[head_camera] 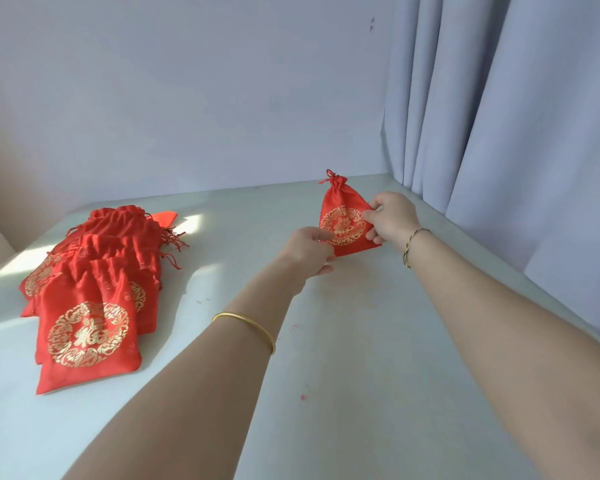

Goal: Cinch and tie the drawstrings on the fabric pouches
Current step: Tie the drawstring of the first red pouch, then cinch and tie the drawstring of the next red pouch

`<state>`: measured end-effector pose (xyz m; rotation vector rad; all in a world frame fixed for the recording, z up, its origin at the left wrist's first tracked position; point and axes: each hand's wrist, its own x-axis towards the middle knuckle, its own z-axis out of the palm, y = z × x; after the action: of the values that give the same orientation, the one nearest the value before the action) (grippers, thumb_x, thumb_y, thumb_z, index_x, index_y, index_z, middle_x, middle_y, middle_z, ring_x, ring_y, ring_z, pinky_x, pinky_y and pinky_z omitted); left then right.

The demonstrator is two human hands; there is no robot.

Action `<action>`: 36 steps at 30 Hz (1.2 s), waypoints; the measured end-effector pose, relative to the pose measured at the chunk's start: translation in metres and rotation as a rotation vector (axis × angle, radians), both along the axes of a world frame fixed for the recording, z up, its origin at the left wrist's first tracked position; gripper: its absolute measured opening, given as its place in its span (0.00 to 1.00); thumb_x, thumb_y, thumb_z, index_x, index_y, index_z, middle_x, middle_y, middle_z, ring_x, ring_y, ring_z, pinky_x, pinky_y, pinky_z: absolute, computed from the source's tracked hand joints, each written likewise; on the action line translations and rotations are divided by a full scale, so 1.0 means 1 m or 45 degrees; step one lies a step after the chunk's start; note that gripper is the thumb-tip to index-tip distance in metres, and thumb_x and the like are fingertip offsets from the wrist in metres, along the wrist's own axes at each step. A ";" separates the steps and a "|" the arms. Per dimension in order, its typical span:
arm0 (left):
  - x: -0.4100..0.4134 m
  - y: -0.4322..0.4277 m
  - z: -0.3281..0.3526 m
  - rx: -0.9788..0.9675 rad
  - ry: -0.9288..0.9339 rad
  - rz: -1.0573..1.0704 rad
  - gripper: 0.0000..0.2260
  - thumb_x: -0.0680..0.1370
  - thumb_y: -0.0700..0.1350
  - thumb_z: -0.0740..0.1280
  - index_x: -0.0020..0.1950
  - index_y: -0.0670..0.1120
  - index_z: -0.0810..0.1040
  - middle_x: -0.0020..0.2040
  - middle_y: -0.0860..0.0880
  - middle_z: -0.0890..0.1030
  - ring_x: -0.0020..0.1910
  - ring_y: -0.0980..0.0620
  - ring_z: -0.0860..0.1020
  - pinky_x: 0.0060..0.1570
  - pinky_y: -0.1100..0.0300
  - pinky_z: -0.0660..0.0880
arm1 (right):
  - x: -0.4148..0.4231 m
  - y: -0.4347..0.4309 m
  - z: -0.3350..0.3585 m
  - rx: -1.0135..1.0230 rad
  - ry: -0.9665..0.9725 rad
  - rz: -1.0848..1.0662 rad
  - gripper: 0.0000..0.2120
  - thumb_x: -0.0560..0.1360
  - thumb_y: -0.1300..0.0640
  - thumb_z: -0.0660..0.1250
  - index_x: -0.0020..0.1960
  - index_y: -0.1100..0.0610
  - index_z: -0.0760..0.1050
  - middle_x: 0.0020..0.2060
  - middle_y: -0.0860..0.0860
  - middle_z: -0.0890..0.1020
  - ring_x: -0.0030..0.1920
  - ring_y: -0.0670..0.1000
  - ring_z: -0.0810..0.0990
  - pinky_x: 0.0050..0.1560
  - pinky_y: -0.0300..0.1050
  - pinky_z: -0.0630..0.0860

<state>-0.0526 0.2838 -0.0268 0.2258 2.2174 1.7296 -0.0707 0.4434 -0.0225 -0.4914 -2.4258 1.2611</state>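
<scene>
On table (361,341), cinched red gold-printed pouch (343,202), pinched by left hand (309,252), right hand (392,216)

Brightness: soft, bright daylight; cool bluish cast on the wall (187,81) above the fingers (369,215).
Sun patches: blown-out spots on the table (361,341) far left of the fingers.
Shadows: faint, diffuse, just below the fingers.
Colour: pouch (343,202) between the fingers saturated red.
Sharpness: slightly soft throughout.
Distortion: forearms stretched toward the bottom edge.

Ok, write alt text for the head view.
The left hand and right hand hold a red pouch, its top cinched and tied, at the far right of the table. A pile of similar pouches lies at left; a curtain hangs at right.
</scene>
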 end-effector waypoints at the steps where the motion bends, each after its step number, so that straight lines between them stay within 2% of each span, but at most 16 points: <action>1: -0.002 0.000 -0.001 -0.012 0.004 -0.006 0.16 0.77 0.32 0.60 0.63 0.41 0.74 0.55 0.43 0.74 0.50 0.49 0.76 0.43 0.61 0.78 | -0.006 0.002 0.000 0.065 -0.033 -0.017 0.02 0.77 0.63 0.61 0.46 0.58 0.71 0.29 0.56 0.78 0.23 0.49 0.75 0.24 0.39 0.73; 6: -0.004 -0.015 -0.004 0.013 0.009 0.005 0.14 0.77 0.32 0.59 0.63 0.38 0.73 0.49 0.44 0.75 0.49 0.48 0.77 0.45 0.59 0.79 | -0.017 0.001 -0.018 0.458 -0.262 -0.071 0.15 0.76 0.55 0.63 0.34 0.59 0.66 0.34 0.57 0.73 0.41 0.58 0.73 0.39 0.47 0.66; 10: 0.005 -0.050 0.001 -0.006 0.124 0.146 0.12 0.77 0.34 0.59 0.58 0.41 0.74 0.55 0.43 0.75 0.47 0.49 0.79 0.43 0.58 0.80 | -0.007 -0.016 -0.023 0.512 -0.185 -0.221 0.17 0.79 0.52 0.58 0.58 0.65 0.69 0.58 0.61 0.70 0.54 0.64 0.76 0.47 0.51 0.70; 14: 0.022 -0.118 0.011 -0.178 0.513 0.498 0.10 0.76 0.36 0.59 0.53 0.45 0.76 0.48 0.48 0.77 0.42 0.51 0.77 0.40 0.58 0.76 | 0.015 -0.062 -0.013 0.565 -0.031 -0.089 0.14 0.79 0.55 0.57 0.60 0.63 0.68 0.59 0.60 0.69 0.51 0.63 0.76 0.45 0.49 0.69; 17: 0.033 -0.175 0.016 -0.418 0.747 0.908 0.11 0.73 0.38 0.62 0.53 0.47 0.77 0.54 0.45 0.77 0.54 0.45 0.75 0.51 0.55 0.70 | 0.037 -0.127 -0.005 0.400 0.058 0.253 0.11 0.77 0.57 0.59 0.57 0.61 0.71 0.55 0.58 0.74 0.51 0.60 0.77 0.48 0.47 0.71; 19: 0.044 -0.209 0.014 -0.583 0.685 1.160 0.14 0.74 0.41 0.63 0.59 0.48 0.75 0.61 0.44 0.73 0.63 0.42 0.69 0.60 0.52 0.65 | 0.053 -0.177 -0.002 0.184 -0.003 0.535 0.07 0.76 0.59 0.59 0.50 0.61 0.73 0.45 0.56 0.77 0.43 0.57 0.80 0.37 0.43 0.72; 21: 0.054 -0.235 0.006 -0.699 0.551 1.262 0.17 0.75 0.45 0.65 0.64 0.47 0.72 0.65 0.42 0.69 0.67 0.41 0.64 0.64 0.47 0.62 | 0.067 -0.222 -0.002 -0.043 -0.128 0.733 0.04 0.76 0.59 0.60 0.48 0.60 0.71 0.38 0.54 0.76 0.32 0.52 0.79 0.28 0.40 0.71; 24: 0.057 -0.260 -0.009 -0.753 0.458 1.226 0.21 0.76 0.50 0.66 0.66 0.45 0.69 0.65 0.41 0.70 0.67 0.40 0.65 0.64 0.45 0.62 | 0.073 -0.270 -0.003 -0.203 -0.225 0.774 0.10 0.76 0.58 0.60 0.56 0.61 0.72 0.35 0.55 0.76 0.25 0.49 0.73 0.27 0.40 0.69; 25: 0.055 -0.265 -0.012 -0.737 0.438 1.206 0.20 0.76 0.52 0.65 0.66 0.45 0.69 0.64 0.42 0.72 0.66 0.41 0.67 0.64 0.45 0.62 | 0.072 -0.278 -0.003 -0.230 -0.245 0.763 0.11 0.76 0.59 0.60 0.56 0.63 0.72 0.34 0.56 0.74 0.23 0.48 0.71 0.26 0.39 0.67; 26: 0.052 -0.268 -0.015 -0.710 0.421 1.190 0.20 0.77 0.53 0.64 0.65 0.46 0.70 0.63 0.44 0.75 0.65 0.41 0.68 0.63 0.46 0.62 | 0.070 -0.285 -0.005 -0.263 -0.258 0.738 0.20 0.76 0.60 0.60 0.58 0.66 0.52 0.34 0.57 0.71 0.23 0.48 0.69 0.25 0.39 0.64; 27: 0.051 -0.270 -0.017 -0.680 0.402 1.173 0.19 0.77 0.54 0.64 0.64 0.47 0.71 0.61 0.45 0.76 0.64 0.42 0.70 0.62 0.46 0.62 | 0.070 -0.290 -0.006 -0.279 -0.253 0.742 0.07 0.76 0.61 0.60 0.44 0.54 0.62 0.33 0.56 0.69 0.22 0.47 0.68 0.25 0.38 0.62; 28: 0.051 -0.269 -0.017 -0.654 0.383 1.158 0.18 0.77 0.55 0.63 0.62 0.47 0.71 0.60 0.46 0.78 0.63 0.43 0.71 0.62 0.47 0.62 | 0.070 -0.292 -0.007 -0.293 -0.246 0.728 0.03 0.76 0.61 0.60 0.44 0.57 0.67 0.32 0.55 0.67 0.22 0.47 0.67 0.24 0.37 0.60; 30: 0.052 -0.265 -0.017 -0.591 0.366 1.134 0.15 0.77 0.54 0.64 0.60 0.48 0.73 0.56 0.48 0.79 0.60 0.45 0.74 0.61 0.48 0.62 | 0.070 -0.292 -0.012 -0.294 -0.272 0.718 0.12 0.75 0.61 0.61 0.50 0.71 0.73 0.31 0.54 0.65 0.24 0.49 0.65 0.23 0.37 0.58; 32: 0.058 -0.260 -0.010 -0.498 0.414 1.111 0.11 0.76 0.50 0.65 0.55 0.47 0.75 0.49 0.50 0.80 0.53 0.46 0.77 0.59 0.49 0.68 | 0.074 -0.288 -0.013 -0.368 -0.233 0.730 0.17 0.74 0.60 0.64 0.54 0.74 0.71 0.33 0.55 0.66 0.31 0.52 0.65 0.26 0.40 0.59; 34: 0.069 -0.252 0.000 -0.293 0.480 1.029 0.05 0.76 0.46 0.66 0.45 0.45 0.76 0.37 0.51 0.77 0.40 0.47 0.77 0.46 0.54 0.73 | 0.080 -0.279 -0.007 -0.549 -0.152 0.740 0.09 0.74 0.58 0.66 0.46 0.66 0.75 0.34 0.54 0.73 0.34 0.51 0.70 0.28 0.38 0.62; 36: 0.082 -0.242 0.014 0.015 0.440 0.877 0.06 0.76 0.41 0.66 0.38 0.44 0.74 0.32 0.50 0.75 0.32 0.50 0.75 0.33 0.58 0.73 | 0.093 -0.264 0.005 -0.797 -0.116 0.755 0.04 0.75 0.56 0.66 0.43 0.55 0.75 0.35 0.50 0.79 0.34 0.48 0.76 0.31 0.37 0.68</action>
<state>0.0295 0.0418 -0.0127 -0.3024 2.7532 2.1680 0.0225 0.1790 -0.0180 0.0463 -2.2855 2.3121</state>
